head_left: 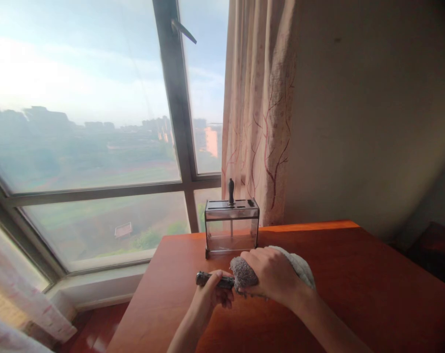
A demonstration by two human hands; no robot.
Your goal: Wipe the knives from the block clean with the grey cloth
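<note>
My left hand [215, 290] is closed round the dark handle of a knife [203, 279], held low over the table. A grey cloth [244, 272] is bunched in my right hand [272, 273], whose fingers wrap over it from above. The cloth folds round the knife just past the handle, so the blade is hidden. A paler part of the cloth hangs out behind my right wrist. Beyond both hands stands a clear-sided knife block [231, 214] with a dark frame. One black-handled knife [231, 190] sits upright in its top, its thin blade showing through the side.
A reddish-brown wooden table [354, 294] spreads under the hands. Behind its far left side is a window [97, 147] with a dark frame, and a patterned curtain [259, 108] hangs behind the knife block. A bare wall [354, 122] rises at the right.
</note>
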